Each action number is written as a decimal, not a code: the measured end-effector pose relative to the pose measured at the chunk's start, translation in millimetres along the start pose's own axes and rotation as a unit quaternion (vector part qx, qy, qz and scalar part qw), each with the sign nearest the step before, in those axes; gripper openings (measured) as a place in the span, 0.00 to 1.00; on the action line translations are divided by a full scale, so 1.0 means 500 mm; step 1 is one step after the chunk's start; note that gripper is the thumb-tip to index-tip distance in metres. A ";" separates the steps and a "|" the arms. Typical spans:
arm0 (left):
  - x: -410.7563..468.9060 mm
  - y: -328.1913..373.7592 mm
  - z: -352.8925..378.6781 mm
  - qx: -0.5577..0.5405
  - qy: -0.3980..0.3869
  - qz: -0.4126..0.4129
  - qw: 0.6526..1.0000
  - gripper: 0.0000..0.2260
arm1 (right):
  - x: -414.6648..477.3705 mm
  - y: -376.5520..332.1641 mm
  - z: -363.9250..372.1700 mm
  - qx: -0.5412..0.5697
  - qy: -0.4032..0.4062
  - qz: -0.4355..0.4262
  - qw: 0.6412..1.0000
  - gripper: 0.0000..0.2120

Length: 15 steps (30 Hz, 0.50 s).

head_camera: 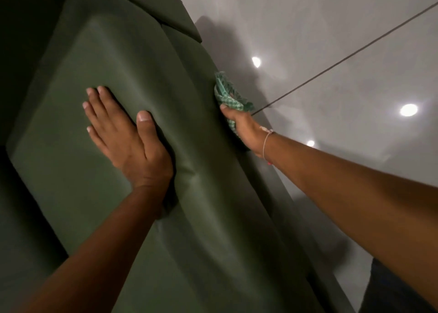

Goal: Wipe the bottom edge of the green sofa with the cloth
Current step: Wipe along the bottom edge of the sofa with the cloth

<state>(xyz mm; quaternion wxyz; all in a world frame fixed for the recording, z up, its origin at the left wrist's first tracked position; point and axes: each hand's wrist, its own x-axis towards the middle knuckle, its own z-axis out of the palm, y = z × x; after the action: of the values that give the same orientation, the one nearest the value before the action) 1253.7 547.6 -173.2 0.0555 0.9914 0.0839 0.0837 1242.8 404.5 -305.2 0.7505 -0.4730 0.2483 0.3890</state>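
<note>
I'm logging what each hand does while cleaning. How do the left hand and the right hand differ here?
The left hand lies flat and open on top of the sofa cushion, holding nothing; the right hand is closed around the green patterned cloth at the sofa's front edge, by the floor. Only the right wrist wears a thin bracelet. Both touch the green sofa.

Sofa [118,80] cut off at the top, left and bottom edges of the view; its bottom edge is out of sight behind the front face. Right hand [241,127]: fingers hidden behind sofa and cloth [228,95]. Cloth bunched, part hidden in the hand. Both forearms run out of frame.
</note>
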 end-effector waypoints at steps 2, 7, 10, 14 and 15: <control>-0.001 0.001 0.001 -0.002 0.004 0.000 1.000 0.33 | -0.010 0.023 -0.016 0.004 0.030 0.023 0.999 0.30; 0.000 0.001 0.000 0.007 0.012 -0.002 1.000 0.33 | -0.101 0.127 -0.037 0.014 0.038 0.108 0.993 0.32; 0.002 -0.003 -0.004 0.001 0.011 -0.008 1.000 0.33 | -0.136 0.132 -0.038 0.027 0.028 0.093 0.995 0.33; -0.023 -0.002 -0.022 -0.008 -0.034 -0.011 0.999 0.33 | -0.158 0.131 -0.052 0.007 0.005 0.108 0.994 0.31; -0.039 0.001 -0.030 -0.017 -0.052 -0.011 0.998 0.33 | -0.166 0.141 -0.057 0.001 0.010 0.120 0.993 0.31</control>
<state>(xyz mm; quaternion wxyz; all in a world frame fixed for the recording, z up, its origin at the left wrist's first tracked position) 1232.4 545.3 -161.6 0.0773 0.9923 0.0909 0.0330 1137.3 367.3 -292.5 0.6962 -0.4433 0.3111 0.4713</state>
